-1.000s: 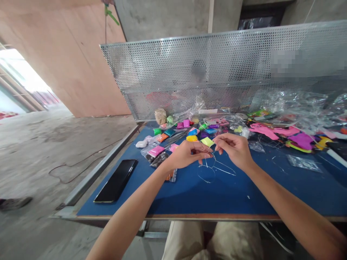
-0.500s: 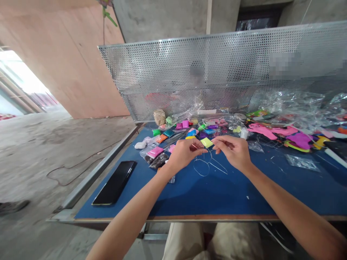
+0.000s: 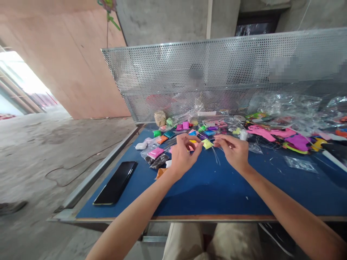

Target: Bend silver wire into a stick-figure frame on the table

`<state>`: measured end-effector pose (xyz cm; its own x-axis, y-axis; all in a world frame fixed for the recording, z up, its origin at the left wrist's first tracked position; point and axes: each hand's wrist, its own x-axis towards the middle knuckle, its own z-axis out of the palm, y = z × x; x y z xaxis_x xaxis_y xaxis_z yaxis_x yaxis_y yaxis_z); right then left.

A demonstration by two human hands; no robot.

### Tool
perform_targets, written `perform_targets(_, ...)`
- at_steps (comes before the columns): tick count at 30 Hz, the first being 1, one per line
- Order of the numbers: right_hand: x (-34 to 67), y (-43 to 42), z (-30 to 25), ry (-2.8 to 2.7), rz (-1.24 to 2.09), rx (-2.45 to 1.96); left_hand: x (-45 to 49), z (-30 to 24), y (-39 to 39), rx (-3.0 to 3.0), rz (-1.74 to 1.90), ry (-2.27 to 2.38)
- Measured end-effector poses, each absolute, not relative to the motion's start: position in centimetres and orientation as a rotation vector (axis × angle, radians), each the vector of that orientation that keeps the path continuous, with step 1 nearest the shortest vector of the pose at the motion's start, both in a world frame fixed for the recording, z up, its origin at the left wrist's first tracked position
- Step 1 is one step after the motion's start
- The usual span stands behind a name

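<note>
Both of my hands are raised over the blue table, fingertips facing each other across a small gap. My left hand (image 3: 183,154) is closed in a pinch, thumb against forefinger, on a thin wire that is hard to see at the tips. My right hand (image 3: 235,151) also pinches the thin wire (image 3: 217,156), whose fine pale strands hang down beside its fingertips. Just behind the gap lies a pale yellow clay packet (image 3: 207,144). Pink, blue and yellow packets are partly hidden behind my left fingers.
A black phone (image 3: 116,183) lies at the table's left. Bright pink packets (image 3: 155,153), a white case (image 3: 140,146) and dark bags surround my left hand. Pink cut-outs (image 3: 261,133) and clear plastic bags (image 3: 300,164) lie right. A perforated metal panel (image 3: 168,79) stands behind.
The wire loop that hung below my hands no longer shows there; strands now hang closer to my right fingertips. My left fingers have turned, their pinch now more upright.
</note>
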<state>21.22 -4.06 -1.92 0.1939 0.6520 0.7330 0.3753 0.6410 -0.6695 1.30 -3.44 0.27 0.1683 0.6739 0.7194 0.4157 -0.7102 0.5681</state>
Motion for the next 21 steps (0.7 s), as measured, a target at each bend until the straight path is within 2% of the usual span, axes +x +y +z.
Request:
perform_targets(4, 21.2, -4.0, -1.9, -1.400, 0.229, -0.920, 1.9, -0.3, -3.7, 2.337, 1.360, 1.156)
perform_targets(7, 21.0, -4.3, -1.9, -1.443, 0.162, -0.920, 2.3, -0.9, -3.5, 2.224, 1.280, 1.181)
perform_targets(11, 20.3, -4.8, -1.9, -1.559, 0.033, -0.845, 2.8, -1.7, -3.1, 1.929, 1.309, 1.104)
perform_targets(15, 19.6, -5.0, -2.1, -1.617, 0.050, -0.815, 3.0, -2.2, -2.5, 1.730, 1.323, 1.018)
perform_targets(21, 19.1, -4.7, -2.8, -1.681, 0.046, -0.798, 2.8, -2.4, -1.9, 1.862, 1.408, 1.162)
